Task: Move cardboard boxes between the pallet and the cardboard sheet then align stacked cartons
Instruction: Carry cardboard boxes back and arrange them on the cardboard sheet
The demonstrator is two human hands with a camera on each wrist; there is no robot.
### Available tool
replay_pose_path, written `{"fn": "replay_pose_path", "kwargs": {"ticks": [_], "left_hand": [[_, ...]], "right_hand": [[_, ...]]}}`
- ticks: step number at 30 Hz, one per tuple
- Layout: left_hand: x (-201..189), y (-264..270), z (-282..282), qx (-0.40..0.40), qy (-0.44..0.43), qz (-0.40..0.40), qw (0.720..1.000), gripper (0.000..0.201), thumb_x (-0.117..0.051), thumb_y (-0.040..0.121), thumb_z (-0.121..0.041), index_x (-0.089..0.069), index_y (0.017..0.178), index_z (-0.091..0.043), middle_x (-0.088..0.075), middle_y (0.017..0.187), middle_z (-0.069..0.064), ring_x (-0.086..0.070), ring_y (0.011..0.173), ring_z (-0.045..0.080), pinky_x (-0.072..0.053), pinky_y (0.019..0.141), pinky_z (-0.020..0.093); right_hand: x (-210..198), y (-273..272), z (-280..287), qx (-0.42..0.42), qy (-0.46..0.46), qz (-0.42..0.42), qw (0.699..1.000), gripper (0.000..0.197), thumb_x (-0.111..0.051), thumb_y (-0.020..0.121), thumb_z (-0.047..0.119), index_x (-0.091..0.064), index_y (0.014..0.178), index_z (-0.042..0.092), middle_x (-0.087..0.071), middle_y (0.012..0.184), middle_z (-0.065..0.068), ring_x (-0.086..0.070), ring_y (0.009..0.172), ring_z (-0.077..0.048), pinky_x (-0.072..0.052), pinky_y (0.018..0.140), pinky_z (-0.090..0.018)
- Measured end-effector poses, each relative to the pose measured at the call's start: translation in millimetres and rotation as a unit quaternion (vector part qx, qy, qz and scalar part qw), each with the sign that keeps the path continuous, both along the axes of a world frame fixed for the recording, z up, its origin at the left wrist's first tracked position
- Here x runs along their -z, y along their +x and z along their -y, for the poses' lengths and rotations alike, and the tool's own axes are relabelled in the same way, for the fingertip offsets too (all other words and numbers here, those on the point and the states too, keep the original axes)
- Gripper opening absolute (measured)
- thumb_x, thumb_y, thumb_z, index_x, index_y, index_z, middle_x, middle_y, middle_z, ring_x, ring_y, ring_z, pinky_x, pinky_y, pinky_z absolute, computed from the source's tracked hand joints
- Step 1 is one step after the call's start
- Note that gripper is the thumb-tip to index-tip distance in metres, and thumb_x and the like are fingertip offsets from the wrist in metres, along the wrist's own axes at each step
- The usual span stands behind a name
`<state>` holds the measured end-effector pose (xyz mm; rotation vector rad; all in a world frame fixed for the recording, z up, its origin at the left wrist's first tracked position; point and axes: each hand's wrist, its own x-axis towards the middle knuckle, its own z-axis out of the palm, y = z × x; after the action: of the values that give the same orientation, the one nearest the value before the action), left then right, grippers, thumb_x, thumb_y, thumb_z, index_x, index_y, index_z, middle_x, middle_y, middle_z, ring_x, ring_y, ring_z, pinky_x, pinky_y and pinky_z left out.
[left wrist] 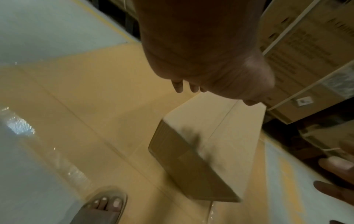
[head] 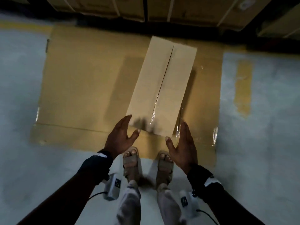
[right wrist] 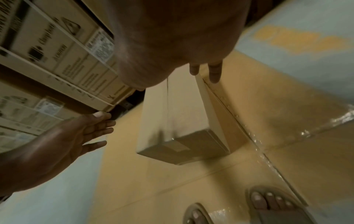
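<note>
A long, narrow cardboard box (head: 162, 88) lies flat on the cardboard sheet (head: 84, 82) spread on the floor (head: 21, 95). Its length runs from near to far, slightly angled to the right at its far end. The top flaps meet in a seam down the middle, covered with clear tape. It sits right of the sheet's centre, its near end close to the sheet's near edge.

Both hands are released and hold nothing. The left hand (head: 121, 137) hovers just beside the box's near left corner, palm turned inward, fingers straight and together, thumb spread. The right hand (head: 181, 143) mirrors it at the near right corner, fingers straight, thumb out. Whether either palm touches the box's sides cannot be told from the head view; in the wrist views the hands appear clear of the box, above and to either side.

The person's feet in open sandals (head: 131, 164) stand at the sheet's near edge, toes just onto it. Clear tape glints along the sheet's near and right edges.

At the far side, past a dark gap, stand large strapped cartons (head: 186, 12) with printed labels. A worn yellow mark (head: 243, 88) runs along the grey floor to the right of the sheet.
</note>
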<state>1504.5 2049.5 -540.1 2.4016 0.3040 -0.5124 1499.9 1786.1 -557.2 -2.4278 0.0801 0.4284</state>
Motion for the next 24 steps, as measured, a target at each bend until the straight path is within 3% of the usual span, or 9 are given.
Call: {"fn": "replay_pose_path", "kwargs": {"ticks": [2, 3, 7, 10, 12, 15, 17, 19, 24], "left_hand": [[52, 2, -8, -0.002, -0.006, -0.001, 1.000, 0.077, -0.059, 0.094, -0.053, -0.029, 0.156, -0.020, -0.036, 0.159, 0.000, -0.047, 0.136, 0.023, -0.046, 0.105, 0.038], [71, 4, -12, -0.002, -0.008, 0.006, 1.000, 0.079, -0.060, 0.093, -0.053, -0.028, 0.156, -0.018, -0.035, 0.160, 0.001, -0.041, 0.141, 0.019, -0.044, 0.108, 0.038], [128, 20, -26, 0.015, -0.013, 0.036, 0.999, 0.089, -0.053, 0.091, -0.062, -0.020, 0.159, -0.015, -0.026, 0.164, 0.006, -0.044, 0.138, 0.016, -0.044, 0.104, 0.030], [157, 40, -31, 0.016, -0.035, 0.042, 0.998, 0.093, -0.054, 0.091, -0.057, -0.014, 0.159, -0.010, -0.021, 0.166, 0.006, -0.023, 0.150, 0.014, -0.025, 0.118, 0.024], [169, 49, -31, -0.004, -0.067, 0.046, 0.997, 0.094, -0.058, 0.092, -0.053, -0.010, 0.160, -0.011, -0.017, 0.167, 0.000, -0.017, 0.151, 0.008, -0.022, 0.119, 0.020], [176, 63, -30, -0.046, -0.119, 0.033, 0.991, 0.098, -0.064, 0.092, -0.048, -0.002, 0.161, -0.019, -0.018, 0.165, -0.008, -0.026, 0.144, 0.001, -0.030, 0.111, 0.011], [178, 72, -28, -0.060, -0.134, 0.032, 0.989, 0.098, -0.068, 0.093, -0.039, -0.001, 0.161, -0.017, -0.023, 0.156, -0.017, -0.031, 0.129, -0.012, -0.028, 0.097, -0.004], [180, 78, -26, -0.068, -0.136, 0.035, 0.988, 0.097, -0.070, 0.093, -0.034, -0.003, 0.161, -0.014, -0.025, 0.146, -0.021, -0.032, 0.120, -0.016, -0.026, 0.089, -0.009], [158, 73, -20, -0.074, -0.131, 0.036, 0.988, 0.099, -0.073, 0.090, -0.037, -0.008, 0.161, -0.015, -0.036, 0.150, -0.013, -0.037, 0.121, -0.010, -0.027, 0.089, -0.009]], "right_hand": [[46, 1, -10, 0.008, -0.004, 0.005, 1.000, 0.092, -0.049, 0.093, 0.057, -0.005, 0.163, 0.017, -0.013, 0.170, -0.007, -0.018, 0.155, -0.024, -0.023, 0.116, -0.029], [64, 3, -16, 0.014, 0.000, 0.008, 1.000, 0.093, -0.046, 0.092, 0.059, -0.004, 0.163, 0.016, -0.012, 0.170, -0.009, -0.017, 0.155, -0.025, -0.024, 0.118, -0.032], [125, 16, -35, 0.072, 0.012, 0.000, 0.997, 0.095, -0.045, 0.092, 0.061, -0.005, 0.162, 0.010, -0.010, 0.169, -0.017, -0.013, 0.156, -0.030, -0.025, 0.121, -0.043], [152, 28, -44, 0.114, 0.007, 0.009, 0.993, 0.098, -0.059, 0.094, 0.054, -0.006, 0.162, 0.008, -0.008, 0.169, -0.018, -0.015, 0.155, -0.034, -0.028, 0.119, -0.045], [163, 33, -46, 0.137, 0.010, 0.012, 0.990, 0.102, -0.068, 0.092, 0.051, -0.007, 0.162, 0.007, -0.007, 0.169, -0.018, -0.018, 0.153, -0.034, -0.028, 0.117, -0.044], [176, 36, -39, 0.171, 0.054, 0.009, 0.984, 0.111, -0.072, 0.086, 0.056, -0.006, 0.163, 0.013, -0.008, 0.170, -0.005, -0.014, 0.155, -0.018, -0.019, 0.121, -0.029], [181, 38, -34, 0.188, 0.096, 0.013, 0.977, 0.112, -0.075, 0.083, 0.057, -0.005, 0.163, 0.022, -0.009, 0.168, 0.011, -0.011, 0.153, -0.003, -0.015, 0.120, -0.018], [183, 39, -34, 0.204, 0.126, 0.010, 0.971, 0.113, -0.078, 0.081, 0.053, -0.003, 0.162, 0.030, -0.010, 0.165, 0.018, -0.011, 0.150, 0.006, -0.015, 0.115, -0.008], [160, 40, -32, 0.226, 0.119, 0.004, 0.967, 0.115, -0.082, 0.078, 0.053, -0.010, 0.163, 0.025, -0.015, 0.157, 0.024, -0.016, 0.144, 0.008, -0.013, 0.108, 0.002]]}}
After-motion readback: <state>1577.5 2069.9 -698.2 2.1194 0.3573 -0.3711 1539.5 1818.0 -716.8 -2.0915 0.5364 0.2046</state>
